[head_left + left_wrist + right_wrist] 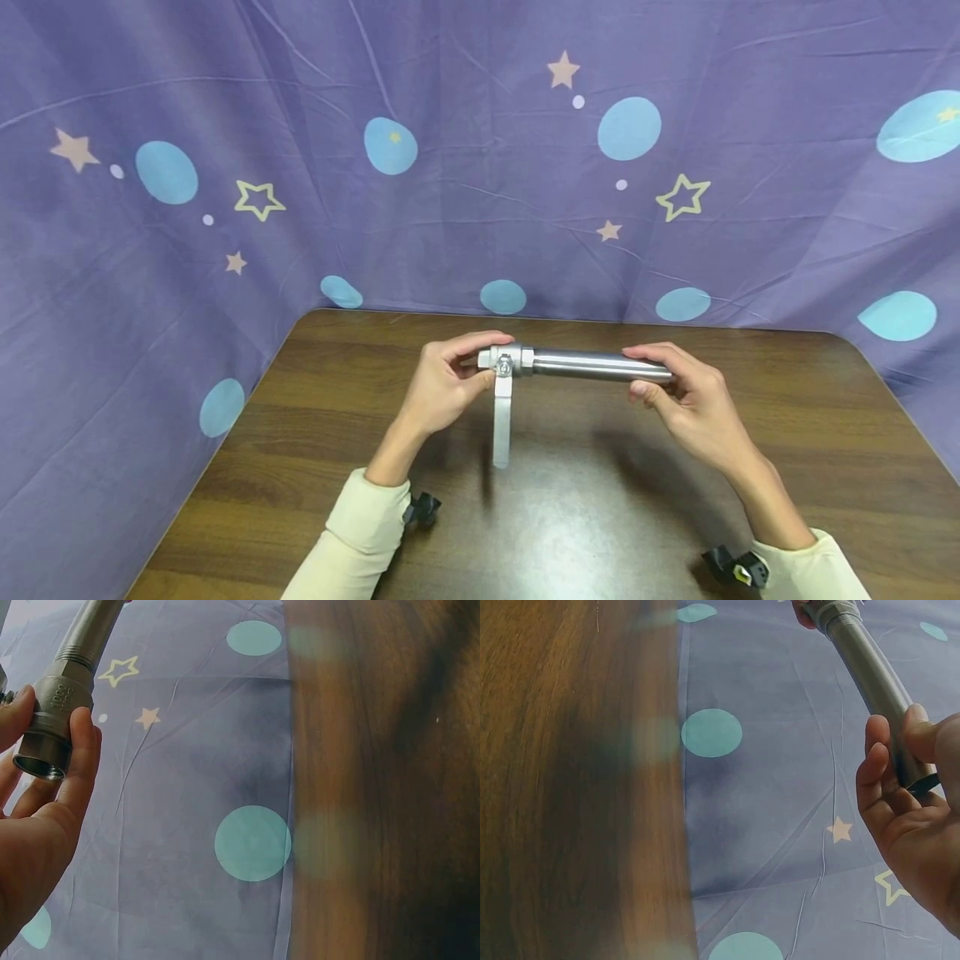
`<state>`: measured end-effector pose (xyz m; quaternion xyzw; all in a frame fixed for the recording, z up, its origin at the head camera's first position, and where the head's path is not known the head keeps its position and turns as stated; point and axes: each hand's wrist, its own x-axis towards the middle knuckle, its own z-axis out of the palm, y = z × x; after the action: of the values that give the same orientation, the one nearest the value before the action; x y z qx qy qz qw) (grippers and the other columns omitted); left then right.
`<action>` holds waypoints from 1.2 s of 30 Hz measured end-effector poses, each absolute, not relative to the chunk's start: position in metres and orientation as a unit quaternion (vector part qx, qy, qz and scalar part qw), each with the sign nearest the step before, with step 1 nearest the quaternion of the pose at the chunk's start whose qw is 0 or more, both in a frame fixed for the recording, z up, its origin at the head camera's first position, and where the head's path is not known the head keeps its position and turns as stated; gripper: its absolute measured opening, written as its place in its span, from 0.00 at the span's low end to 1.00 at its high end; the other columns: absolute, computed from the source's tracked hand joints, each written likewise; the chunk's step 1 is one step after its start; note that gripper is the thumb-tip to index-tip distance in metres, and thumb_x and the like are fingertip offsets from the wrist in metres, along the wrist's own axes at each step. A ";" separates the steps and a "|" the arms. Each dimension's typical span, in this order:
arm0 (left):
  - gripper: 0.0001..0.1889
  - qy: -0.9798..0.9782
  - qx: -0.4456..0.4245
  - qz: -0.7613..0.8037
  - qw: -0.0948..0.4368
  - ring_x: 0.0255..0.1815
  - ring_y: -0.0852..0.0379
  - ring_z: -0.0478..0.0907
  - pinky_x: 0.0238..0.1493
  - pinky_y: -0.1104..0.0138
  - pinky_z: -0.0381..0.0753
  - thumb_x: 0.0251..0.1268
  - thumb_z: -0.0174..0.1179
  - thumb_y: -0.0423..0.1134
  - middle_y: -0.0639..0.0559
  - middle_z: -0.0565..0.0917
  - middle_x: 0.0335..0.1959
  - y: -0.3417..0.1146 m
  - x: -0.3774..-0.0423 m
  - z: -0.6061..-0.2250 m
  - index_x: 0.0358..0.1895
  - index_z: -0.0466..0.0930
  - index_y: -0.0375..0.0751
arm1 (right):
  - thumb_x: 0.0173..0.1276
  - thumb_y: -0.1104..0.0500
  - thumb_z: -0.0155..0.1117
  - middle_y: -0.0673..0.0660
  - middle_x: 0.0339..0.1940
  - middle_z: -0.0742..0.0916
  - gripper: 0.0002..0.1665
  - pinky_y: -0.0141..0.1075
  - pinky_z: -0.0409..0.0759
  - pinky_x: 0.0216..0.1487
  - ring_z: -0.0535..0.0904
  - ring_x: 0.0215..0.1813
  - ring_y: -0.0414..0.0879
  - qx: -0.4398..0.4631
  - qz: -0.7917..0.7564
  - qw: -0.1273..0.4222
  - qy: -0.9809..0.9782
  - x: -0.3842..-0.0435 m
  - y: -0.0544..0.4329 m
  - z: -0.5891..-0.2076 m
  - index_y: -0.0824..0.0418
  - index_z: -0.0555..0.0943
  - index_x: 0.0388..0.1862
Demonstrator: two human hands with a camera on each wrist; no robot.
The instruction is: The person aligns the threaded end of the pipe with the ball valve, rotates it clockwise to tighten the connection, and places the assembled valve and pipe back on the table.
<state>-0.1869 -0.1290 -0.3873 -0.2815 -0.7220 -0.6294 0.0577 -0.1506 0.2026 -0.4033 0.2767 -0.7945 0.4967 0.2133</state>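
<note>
A silver ball valve (507,359) with a long flat lever handle (502,425) is joined to a straight steel pipe (592,365). My left hand (442,385) grips the valve body at its left end, thumb in front and fingers behind. Its open bore faces the camera in the left wrist view, and threads (75,656) show where the pipe meets it. The pipe's far right end is pinched by my right hand (693,404), thumb below and fingers over the top. Valve and pipe are held nearly level above the table, the lever pointing toward me.
The brown wooden table (300,467) has rounded far corners. Behind it and along the sides hangs a purple curtain (480,208) with stars and blue dots. Black wrist cameras, one on the left (422,509) and another on the right (735,567), sit by the sleeves.
</note>
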 end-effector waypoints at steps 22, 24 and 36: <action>0.24 -0.724 -0.280 -0.627 0.059 0.49 0.64 0.86 0.53 0.68 0.92 0.58 0.66 0.16 0.32 0.89 0.57 -0.131 -0.186 -0.388 0.60 0.86 0.27 | 0.61 0.83 0.70 0.53 0.42 0.89 0.30 0.25 0.85 0.29 0.86 0.33 0.32 0.280 0.501 0.206 -0.792 -0.150 0.201 -0.403 0.66 0.85 0.62; 0.24 -0.725 -0.280 -0.626 0.060 0.49 0.64 0.86 0.53 0.69 0.92 0.57 0.66 0.16 0.32 0.89 0.57 -0.131 -0.186 -0.388 0.60 0.86 0.27 | 0.62 0.82 0.70 0.51 0.43 0.89 0.30 0.26 0.85 0.29 0.85 0.33 0.32 0.277 0.501 0.204 -0.794 -0.150 0.201 -0.403 0.66 0.85 0.62; 0.24 -0.727 -0.273 -0.627 0.058 0.47 0.64 0.86 0.52 0.69 0.92 0.56 0.65 0.15 0.31 0.89 0.55 -0.129 -0.187 -0.388 0.59 0.86 0.27 | 0.57 0.85 0.72 0.57 0.58 0.84 0.32 0.27 0.92 0.42 0.85 0.49 0.33 0.271 0.539 0.184 -0.776 -0.150 0.200 -0.404 0.74 0.83 0.62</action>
<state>-0.1867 -0.1291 -0.3884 -0.2730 -0.7272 -0.6271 0.0580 -0.1502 0.2003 -0.4039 0.2714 -0.7758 0.5390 0.1842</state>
